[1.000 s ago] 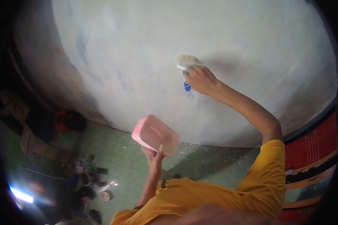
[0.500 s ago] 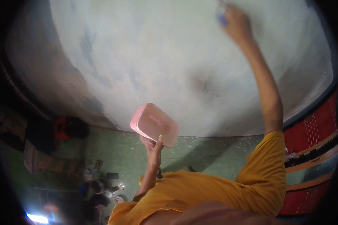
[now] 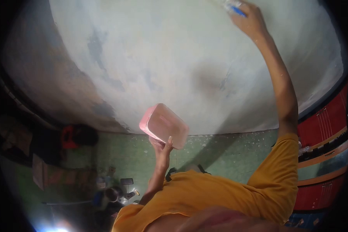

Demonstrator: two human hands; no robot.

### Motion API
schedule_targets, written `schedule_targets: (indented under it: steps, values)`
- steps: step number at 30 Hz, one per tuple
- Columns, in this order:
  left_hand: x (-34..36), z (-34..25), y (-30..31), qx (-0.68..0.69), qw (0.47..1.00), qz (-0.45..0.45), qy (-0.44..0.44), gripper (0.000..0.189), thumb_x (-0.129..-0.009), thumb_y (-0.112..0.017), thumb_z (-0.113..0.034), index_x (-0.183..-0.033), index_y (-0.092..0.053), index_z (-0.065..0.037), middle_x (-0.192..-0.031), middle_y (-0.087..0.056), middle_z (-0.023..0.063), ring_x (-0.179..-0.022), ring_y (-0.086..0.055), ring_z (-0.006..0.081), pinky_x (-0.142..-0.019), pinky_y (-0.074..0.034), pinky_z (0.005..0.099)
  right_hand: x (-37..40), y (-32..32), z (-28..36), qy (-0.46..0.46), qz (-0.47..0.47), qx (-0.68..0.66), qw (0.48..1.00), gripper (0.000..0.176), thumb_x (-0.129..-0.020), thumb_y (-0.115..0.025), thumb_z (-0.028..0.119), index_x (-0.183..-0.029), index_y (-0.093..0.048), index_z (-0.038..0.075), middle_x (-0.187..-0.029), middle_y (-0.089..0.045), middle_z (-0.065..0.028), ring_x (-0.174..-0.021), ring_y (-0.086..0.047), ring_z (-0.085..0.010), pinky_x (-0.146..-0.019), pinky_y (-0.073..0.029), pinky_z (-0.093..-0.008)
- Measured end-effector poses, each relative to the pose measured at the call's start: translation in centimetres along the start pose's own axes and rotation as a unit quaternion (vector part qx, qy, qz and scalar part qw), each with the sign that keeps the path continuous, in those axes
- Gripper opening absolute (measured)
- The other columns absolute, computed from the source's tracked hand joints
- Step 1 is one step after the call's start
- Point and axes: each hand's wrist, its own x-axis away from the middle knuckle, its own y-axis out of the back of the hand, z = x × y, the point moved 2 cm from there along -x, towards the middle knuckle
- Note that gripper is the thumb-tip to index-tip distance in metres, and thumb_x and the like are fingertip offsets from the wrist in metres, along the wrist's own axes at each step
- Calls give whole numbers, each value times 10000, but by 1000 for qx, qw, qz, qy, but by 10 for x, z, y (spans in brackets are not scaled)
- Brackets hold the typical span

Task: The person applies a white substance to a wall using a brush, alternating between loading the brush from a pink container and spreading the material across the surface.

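Observation:
High on the pale, patchy wall (image 3: 143, 54), my right hand (image 3: 253, 23) is closed around a paintbrush (image 3: 239, 11) with a blue handle. The brush points up and left, and its tip is blurred near the top edge of view. Lower down, my left hand (image 3: 161, 150) grips a pink plastic tub (image 3: 169, 124) by its near rim, thumb on the rim side and fingers underneath. The tub is tilted, its opening facing up toward me; what is inside is hard to make out.
White specks dot the green tiled floor (image 3: 228, 149) along the wall's foot. Red drawers (image 3: 323, 125) stand at the right. To the left are a dark bundle with an orange part (image 3: 69, 137), a phone-like dark rectangle (image 3: 126, 181) and dim clutter. A bright light shines at lower left.
My right hand and the brush have shifted slightly right, and the blue handle shows more clearly. The tub appears a little farther right as the whole view shifts; both grips stay the same.

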Motion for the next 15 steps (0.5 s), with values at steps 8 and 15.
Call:
schedule_targets:
  steps: [8, 15]
  values:
    - [25, -14, 13, -3, 1000, -19, 10, 837, -844, -648, -194, -1395, -21, -129, -1325, -276, 142, -1177, -396, 259, -838, -482, 417, 143, -87, 74, 147, 147, 97, 973, 320, -726, -588, 58, -1042, -643, 68, -1137, -603, -90, -981, -603, -276, -799, -505, -403]
    - [21, 1, 42, -19, 999, -34, -8, 806, -852, -627, -218, -1391, -30, -174, -1376, -260, 168, -1229, -369, 313, -868, -461, 489, 68, -83, 99, -17, 144, -34, 989, 148, -750, -630, 197, -840, -642, 80, -824, -638, -167, -765, -618, -336, -649, -490, -435]
